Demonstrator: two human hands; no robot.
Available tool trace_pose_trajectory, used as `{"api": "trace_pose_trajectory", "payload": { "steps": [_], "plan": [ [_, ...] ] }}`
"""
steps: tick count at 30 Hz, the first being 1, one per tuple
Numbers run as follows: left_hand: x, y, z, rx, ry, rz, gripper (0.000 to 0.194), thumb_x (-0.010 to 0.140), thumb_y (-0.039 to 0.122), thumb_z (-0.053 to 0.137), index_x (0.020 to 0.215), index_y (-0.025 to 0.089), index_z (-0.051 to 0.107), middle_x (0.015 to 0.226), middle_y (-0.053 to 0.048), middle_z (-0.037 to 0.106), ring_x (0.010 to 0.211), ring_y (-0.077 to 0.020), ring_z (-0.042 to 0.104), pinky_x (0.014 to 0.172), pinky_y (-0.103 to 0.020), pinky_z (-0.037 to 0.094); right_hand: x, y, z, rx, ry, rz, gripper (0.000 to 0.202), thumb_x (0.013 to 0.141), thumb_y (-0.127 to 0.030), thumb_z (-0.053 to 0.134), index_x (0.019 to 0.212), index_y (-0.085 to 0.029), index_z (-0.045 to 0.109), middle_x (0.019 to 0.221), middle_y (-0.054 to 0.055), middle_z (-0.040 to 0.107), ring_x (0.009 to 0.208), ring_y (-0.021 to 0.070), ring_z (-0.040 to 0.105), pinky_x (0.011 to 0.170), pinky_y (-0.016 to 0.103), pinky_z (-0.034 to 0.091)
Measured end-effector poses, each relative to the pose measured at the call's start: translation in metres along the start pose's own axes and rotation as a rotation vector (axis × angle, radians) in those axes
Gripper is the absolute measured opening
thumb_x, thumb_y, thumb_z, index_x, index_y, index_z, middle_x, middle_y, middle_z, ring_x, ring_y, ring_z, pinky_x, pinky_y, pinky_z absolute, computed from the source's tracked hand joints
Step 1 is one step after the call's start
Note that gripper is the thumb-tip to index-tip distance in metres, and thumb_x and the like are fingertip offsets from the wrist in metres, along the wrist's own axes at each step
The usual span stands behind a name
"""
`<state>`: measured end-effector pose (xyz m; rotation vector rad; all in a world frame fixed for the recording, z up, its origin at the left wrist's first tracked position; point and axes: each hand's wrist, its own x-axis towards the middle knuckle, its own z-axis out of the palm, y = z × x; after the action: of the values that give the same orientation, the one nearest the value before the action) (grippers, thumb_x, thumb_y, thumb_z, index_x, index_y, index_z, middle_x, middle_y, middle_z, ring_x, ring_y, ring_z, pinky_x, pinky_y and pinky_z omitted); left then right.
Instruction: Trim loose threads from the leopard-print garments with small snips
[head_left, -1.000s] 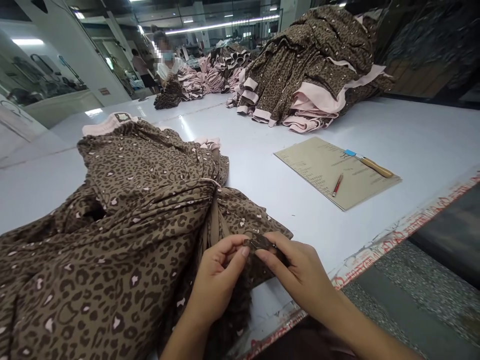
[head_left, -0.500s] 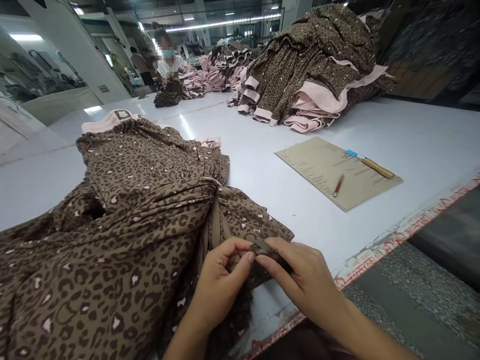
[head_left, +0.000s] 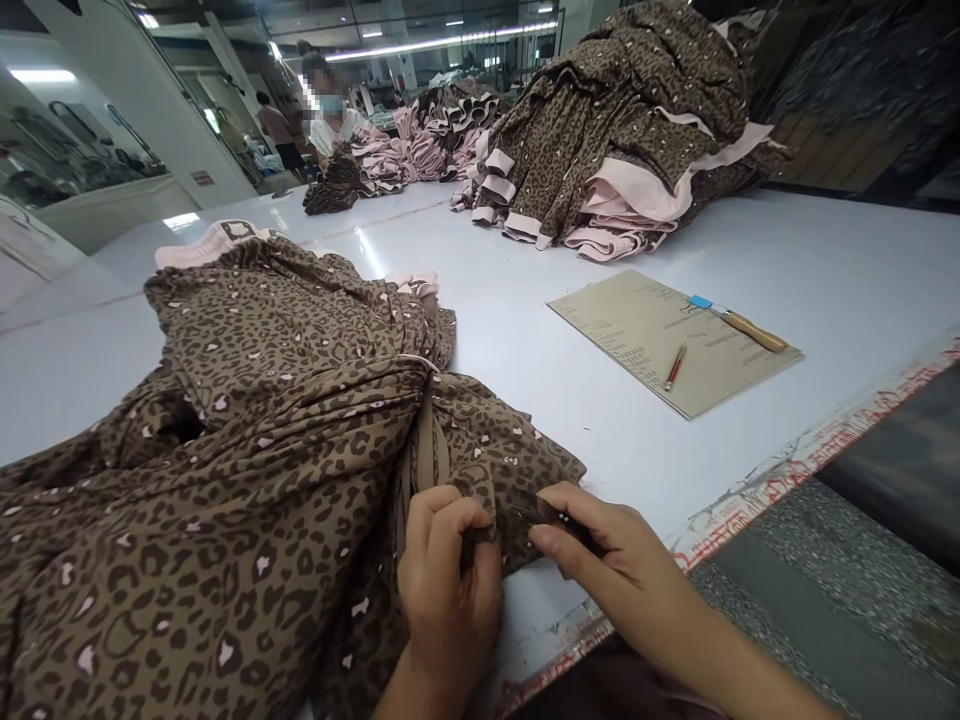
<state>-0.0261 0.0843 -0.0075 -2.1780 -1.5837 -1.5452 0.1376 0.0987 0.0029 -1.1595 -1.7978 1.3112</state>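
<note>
My left hand (head_left: 448, 575) is closed, its fingers pinching an edge of the leopard-print garment (head_left: 300, 420). That garment is brown with pale pink spots and spreads over the left of the table, gathered near its middle. Plain brown strips (head_left: 424, 450) hang from the gathered part, just above my left hand. My right hand (head_left: 611, 545) is wrapped round small dark thread snips (head_left: 551, 512), whose tips point left toward the cloth. A short gap separates the snips from my left fingers. Most of the snips' body is hidden in my palm.
On the white table (head_left: 495, 330) lies a printed card sheet (head_left: 615, 335) with a red pen (head_left: 676, 367) and a wooden-handled tool (head_left: 754, 330). Behind is a large pile of leopard-print garments (head_left: 615, 110). A masked person (head_left: 330, 120) stands at the far side.
My left hand has drawn slightly down and left from the right hand, its fingers now curled over the cloth. The snips have come apart from the left fingertips.
</note>
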Motion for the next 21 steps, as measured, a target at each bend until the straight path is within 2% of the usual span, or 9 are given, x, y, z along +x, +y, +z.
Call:
{"api": "trace_pose_trajectory", "payload": {
  "steps": [9,11,13,15,18,21],
  "plan": [
    [-0.004,-0.001,-0.002,-0.096,-0.031,-0.062,0.026,0.077,-0.004,0.051,0.081,0.021,0.046,0.079,0.002,0.048,0.073,-0.0111,0.051,0.067,-0.020,0.043,0.010,-0.001,0.011,0.018,-0.087,-0.018,0.031,0.098,-0.038,0.040,0.076,-0.021,0.052,0.061,-0.005,0.046,0.057,0.0114,0.047,0.053,0.022,0.033],
    [-0.003,-0.001,-0.003,-0.073,-0.035,-0.057,0.026,0.076,-0.005,0.052,0.080,0.021,0.047,0.082,0.001,0.049,0.077,-0.0115,0.052,0.070,-0.021,0.044,0.009,0.000,0.009,0.028,-0.057,-0.018,0.032,0.099,-0.037,0.039,0.073,-0.021,0.049,0.061,-0.005,0.045,0.057,0.0113,0.047,0.054,0.022,0.034],
    [0.001,-0.001,-0.006,-0.036,-0.038,-0.031,0.026,0.075,-0.004,0.053,0.079,0.021,0.047,0.095,-0.003,0.052,0.090,-0.0143,0.055,0.078,-0.023,0.045,0.007,0.003,0.003,0.032,0.005,-0.005,0.031,0.097,-0.038,0.041,0.073,-0.021,0.047,0.063,-0.005,0.045,0.059,0.0119,0.047,0.055,0.022,0.035],
    [0.007,-0.001,-0.009,-0.103,-0.072,-0.047,0.026,0.076,-0.004,0.050,0.077,0.022,0.045,0.106,-0.004,0.055,0.098,-0.0165,0.056,0.083,-0.027,0.045,0.005,0.008,-0.006,0.052,0.082,0.017,0.031,0.096,-0.040,0.042,0.071,-0.021,0.045,0.062,-0.005,0.043,0.060,0.0124,0.046,0.056,0.023,0.035],
    [0.018,0.001,-0.012,-0.268,-0.250,-0.119,0.027,0.078,-0.002,0.042,0.085,0.024,0.047,0.084,0.001,0.058,0.076,-0.0134,0.059,0.069,-0.024,0.047,0.002,0.016,-0.023,0.086,0.193,0.024,0.035,0.096,-0.043,0.041,0.068,-0.021,0.045,0.059,-0.005,0.042,0.057,0.0127,0.043,0.057,0.024,0.035],
    [0.024,0.007,-0.001,-0.159,-0.517,-0.025,0.024,0.079,0.005,0.043,0.094,0.022,0.051,0.069,0.003,0.055,0.062,-0.0154,0.054,0.060,-0.028,0.043,-0.002,0.024,-0.035,0.085,0.278,0.039,0.037,0.095,-0.045,0.042,0.069,-0.021,0.047,0.058,-0.005,0.042,0.055,0.0126,0.040,0.055,0.024,0.033]
  ]
}}
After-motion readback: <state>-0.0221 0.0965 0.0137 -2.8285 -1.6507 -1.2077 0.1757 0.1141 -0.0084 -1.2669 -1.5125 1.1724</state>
